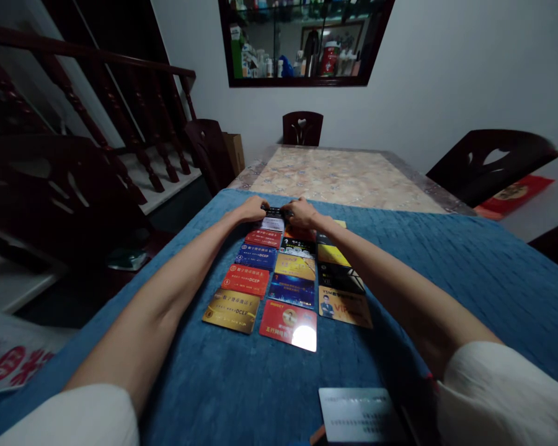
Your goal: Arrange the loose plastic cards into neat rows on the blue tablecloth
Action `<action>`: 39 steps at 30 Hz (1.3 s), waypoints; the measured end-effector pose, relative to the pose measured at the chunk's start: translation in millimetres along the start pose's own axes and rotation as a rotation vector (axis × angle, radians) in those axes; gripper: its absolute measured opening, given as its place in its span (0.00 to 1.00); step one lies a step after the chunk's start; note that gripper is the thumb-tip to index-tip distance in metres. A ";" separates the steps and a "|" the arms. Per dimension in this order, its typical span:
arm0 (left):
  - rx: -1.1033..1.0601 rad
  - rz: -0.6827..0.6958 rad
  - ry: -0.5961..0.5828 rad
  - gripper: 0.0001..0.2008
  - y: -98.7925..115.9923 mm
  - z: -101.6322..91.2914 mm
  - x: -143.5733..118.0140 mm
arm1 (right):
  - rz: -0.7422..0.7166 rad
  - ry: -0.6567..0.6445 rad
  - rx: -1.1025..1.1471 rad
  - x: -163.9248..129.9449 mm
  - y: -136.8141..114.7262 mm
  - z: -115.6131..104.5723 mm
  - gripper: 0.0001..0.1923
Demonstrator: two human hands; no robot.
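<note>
At the far end of the left column of cards, a black card (274, 212) lies between my hands. My left hand (253, 209) pinches its left end, and my right hand (301, 214) has its fingers closed at its right end. Just below it are a silvery white card (272, 223) and a red card (263, 238). Further down this column come a blue card (255, 255), an orange-red card (245, 280) and a gold card (231, 311). My right hand and forearm partly cover the far cards of the middle and right columns.
The middle column ends with a shiny red card (289, 325), the right one with a gold VIP card (345, 306). A silver card (360, 414) lies near the front edge. A blue cloth (204, 378) covers the near table. Chairs (493, 164) stand around it; a stair railing (97, 59) is left.
</note>
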State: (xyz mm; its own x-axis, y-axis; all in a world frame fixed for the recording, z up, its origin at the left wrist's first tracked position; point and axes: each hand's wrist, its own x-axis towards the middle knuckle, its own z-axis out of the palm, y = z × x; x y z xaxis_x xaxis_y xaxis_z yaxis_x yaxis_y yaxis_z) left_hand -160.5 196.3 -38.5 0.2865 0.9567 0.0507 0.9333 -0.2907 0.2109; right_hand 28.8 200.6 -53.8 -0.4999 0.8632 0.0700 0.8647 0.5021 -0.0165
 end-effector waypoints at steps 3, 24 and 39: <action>-0.007 -0.007 -0.004 0.26 0.9 -0.3 -0.6 | 0.000 0.002 0.005 0.9 -0.1 0.9 0.24; -0.022 0.020 0.294 0.16 -8.4 8.4 -14.5 | -0.033 0.144 0.068 -16.7 4.9 -5.0 0.20; -0.120 0.209 0.420 0.13 41.9 16.6 -93.5 | -0.165 0.213 0.074 -87.7 -10.4 -26.0 0.13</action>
State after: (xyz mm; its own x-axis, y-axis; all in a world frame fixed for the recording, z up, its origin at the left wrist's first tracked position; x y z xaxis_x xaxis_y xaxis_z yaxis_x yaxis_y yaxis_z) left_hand -144.5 94.4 -50.7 0.3299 0.8080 0.4881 0.8266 -0.4970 0.2641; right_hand 64.9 118.3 -33.8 -0.6055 0.7430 0.2853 0.7625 0.6442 -0.0593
